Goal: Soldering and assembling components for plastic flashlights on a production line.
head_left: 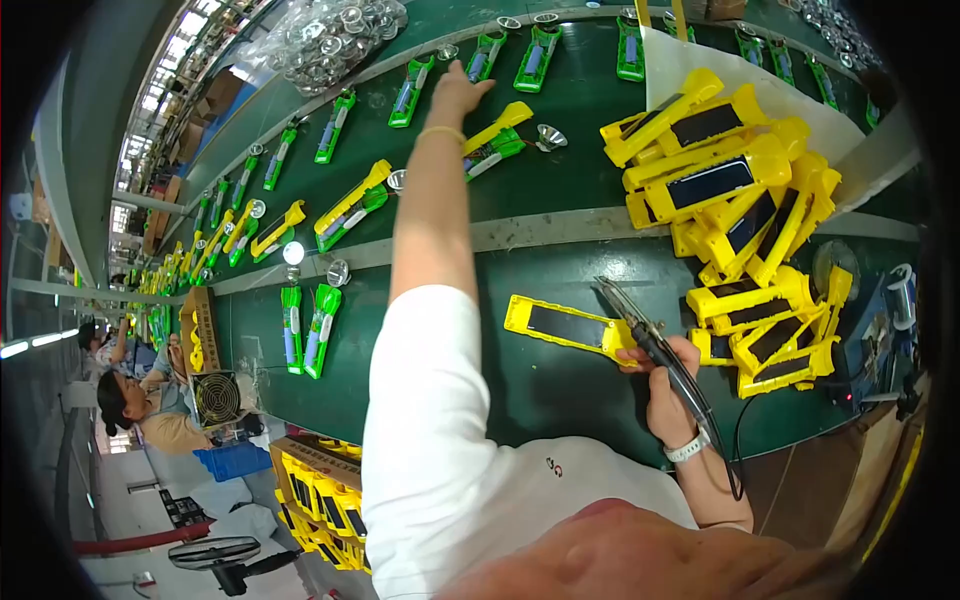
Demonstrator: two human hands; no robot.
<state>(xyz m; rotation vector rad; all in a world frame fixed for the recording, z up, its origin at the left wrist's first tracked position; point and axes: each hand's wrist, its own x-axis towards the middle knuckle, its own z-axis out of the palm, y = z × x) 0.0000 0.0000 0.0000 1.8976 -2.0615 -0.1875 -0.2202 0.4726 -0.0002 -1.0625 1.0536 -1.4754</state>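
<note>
Fingers of the right hand, close to the body, are curled around a black soldering iron and also grip the near end of a yellow housing. From that hand the housing lies toward 10 o'clock, its long axis running roughly 10 to 4 over the green tabletop, dark panel upward. The iron slants across its near end, tip toward 11 o'clock. At the right hand's 2 o'clock lies a small group of yellow housings, with a taller heap toward 1 o'clock. Well to its 9 o'clock, two green housings lie side by side. Beyond a grey rail, the left arm stretches over a green belt. The left hand is much the nearer one to a green unit just beside its fingers at 1 o'clock, long axis about 1 to 7; this closeness seems the relation that matters most. Whether those fingers touch or grasp anything, I cannot tell. Farthest, toward the left hand's 10 o'clock, sits a clear bag of shiny reflectors.
</note>
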